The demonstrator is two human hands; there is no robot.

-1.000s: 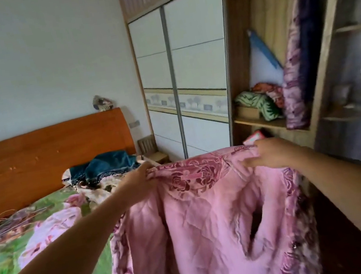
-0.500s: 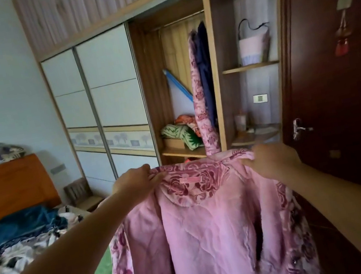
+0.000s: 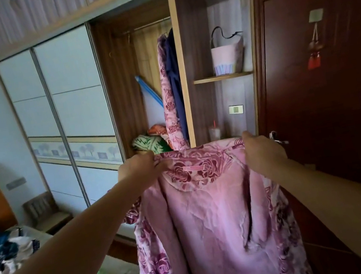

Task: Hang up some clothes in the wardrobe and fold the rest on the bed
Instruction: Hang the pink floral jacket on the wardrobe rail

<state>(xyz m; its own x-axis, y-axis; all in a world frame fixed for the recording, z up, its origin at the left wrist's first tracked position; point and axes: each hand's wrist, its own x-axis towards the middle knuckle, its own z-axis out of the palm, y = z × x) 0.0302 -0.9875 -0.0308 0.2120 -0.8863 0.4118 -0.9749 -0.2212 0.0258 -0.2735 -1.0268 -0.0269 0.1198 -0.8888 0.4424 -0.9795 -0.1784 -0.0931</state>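
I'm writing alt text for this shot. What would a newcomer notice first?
The pink quilted jacket with its rose-print collar fills the centre foreground, held up at the shoulders by the left hand and right hand. Behind it, the open wardrobe bay shows a similar floral garment hanging from the rail, and a pink bag sits on the shelf to its right.

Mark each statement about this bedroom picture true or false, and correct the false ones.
1. The left hand and the right hand both grip the pink jacket near its collar. True.
2. The wardrobe rail is bare. False: a floral garment and a dark blue garment hang from it.
3. A pink bag stands on the side shelf. True.
4. The sliding doors cover the whole wardrobe. False: the section holding the rail stands open.
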